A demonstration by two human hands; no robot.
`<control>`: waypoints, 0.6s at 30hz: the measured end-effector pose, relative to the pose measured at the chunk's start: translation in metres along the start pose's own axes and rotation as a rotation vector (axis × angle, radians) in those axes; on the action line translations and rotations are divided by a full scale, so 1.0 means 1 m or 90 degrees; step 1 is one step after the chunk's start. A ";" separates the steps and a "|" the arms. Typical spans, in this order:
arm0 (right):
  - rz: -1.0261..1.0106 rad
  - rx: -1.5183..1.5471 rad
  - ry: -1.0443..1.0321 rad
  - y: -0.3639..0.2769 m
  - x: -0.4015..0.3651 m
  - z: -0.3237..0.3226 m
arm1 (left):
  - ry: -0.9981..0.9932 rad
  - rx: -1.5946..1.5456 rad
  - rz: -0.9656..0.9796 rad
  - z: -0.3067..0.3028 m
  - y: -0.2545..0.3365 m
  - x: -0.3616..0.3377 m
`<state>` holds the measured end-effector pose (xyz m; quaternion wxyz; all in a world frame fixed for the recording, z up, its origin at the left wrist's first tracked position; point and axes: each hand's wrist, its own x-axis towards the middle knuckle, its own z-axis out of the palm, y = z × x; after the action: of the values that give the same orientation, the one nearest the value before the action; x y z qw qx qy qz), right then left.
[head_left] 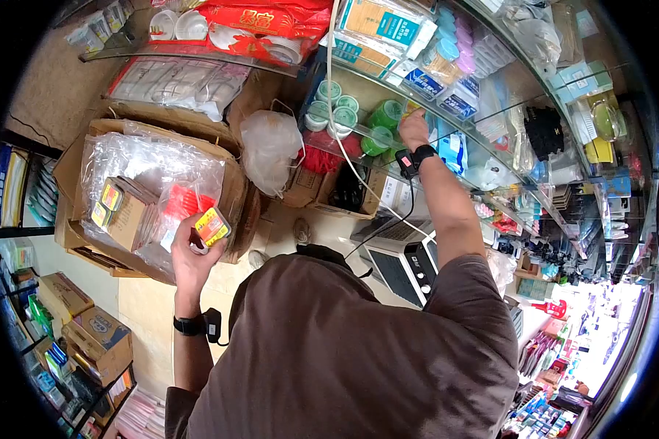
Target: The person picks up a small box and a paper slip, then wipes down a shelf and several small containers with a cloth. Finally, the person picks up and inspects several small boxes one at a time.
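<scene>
My left hand (190, 256) is closed on a small yellow-and-red pack (212, 227), held above an open cardboard box. On the right, my right hand (415, 130) reaches into a glass shelf, its fingers closed at another small yellow-and-red packet (411, 109), mostly hidden by the hand. Green jars (385, 115) stand just left of that hand, and a blue-and-white packet (454, 150) lies to its right. Inside the open cardboard box (70, 197) are clear plastic wrap (154, 154), a stack of brown cartons (128, 223) with yellow-and-red packs on it, and a red item (187, 201).
White-lidded tubs (329, 91) share the glass shelf. A white plastic bag (271, 146) hangs beside the box. A white cord (333, 80) crosses before the shelves. A black-fronted speaker-like unit (399, 271) stands on the floor. More cardboard boxes (99, 340) sit at lower left.
</scene>
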<state>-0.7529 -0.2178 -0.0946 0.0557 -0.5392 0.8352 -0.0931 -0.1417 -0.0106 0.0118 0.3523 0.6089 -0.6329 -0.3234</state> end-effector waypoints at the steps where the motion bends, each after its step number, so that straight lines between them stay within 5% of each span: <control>1: -0.032 -0.016 0.009 0.003 0.000 0.001 | 0.000 -0.010 -0.012 0.000 0.003 -0.001; 10: -0.052 -0.178 -0.075 -0.011 -0.006 -0.019 | 0.001 0.012 -0.004 0.007 -0.001 -0.001; 15: 0.092 -0.057 -0.045 -0.013 -0.001 -0.011 | 0.004 0.000 -0.002 0.007 0.000 -0.002; 18: 0.067 -0.092 -0.044 -0.021 -0.007 -0.016 | 0.010 0.008 -0.003 0.006 -0.002 -0.004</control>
<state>-0.7344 -0.2180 -0.0749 0.0503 -0.4998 0.8646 -0.0107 -0.1458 -0.0069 0.0061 0.3530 0.6150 -0.6308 -0.3152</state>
